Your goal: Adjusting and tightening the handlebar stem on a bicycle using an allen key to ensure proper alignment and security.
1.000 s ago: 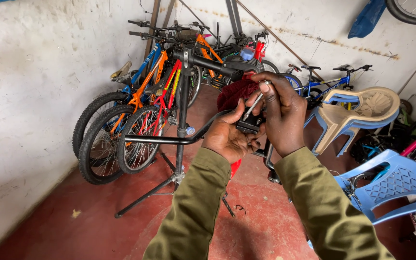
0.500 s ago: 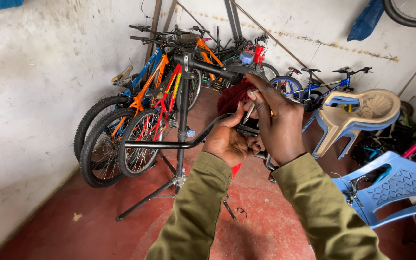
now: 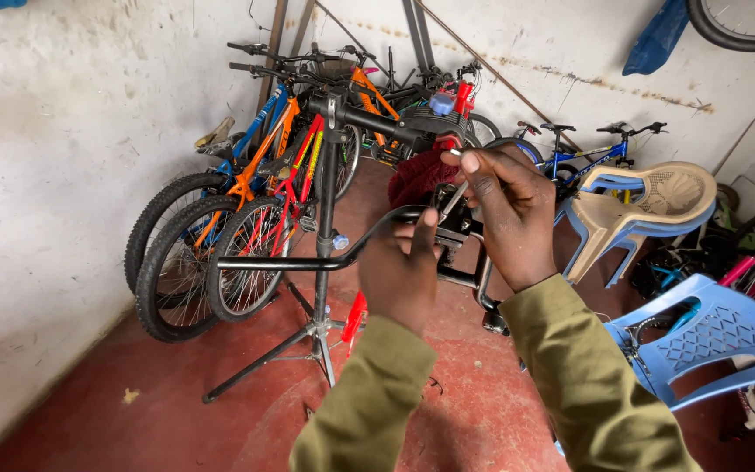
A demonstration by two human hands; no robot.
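Observation:
A black handlebar (image 3: 290,261) with its stem (image 3: 458,234) is held up in front of me, near a black repair stand (image 3: 326,218). My left hand (image 3: 405,271) grips the bar next to the stem, thumb up against it. My right hand (image 3: 509,210) sits over the stem and pinches a thin silver tool (image 3: 453,199) that points down into it. A dark red cloth (image 3: 419,177) hangs behind the hands. Both arms wear olive sleeves.
Several bicycles (image 3: 246,227) lean against the white wall at left and back. Stacked beige and blue plastic chairs (image 3: 648,205) stand at right, another blue chair (image 3: 709,341) nearer. The floor (image 3: 133,411) is red concrete. A wheel (image 3: 744,22) hangs top right.
My right hand has shifted slightly on the stem with the silver tool, and the view has drifted a little. The left hand keeps its grip on the bar.

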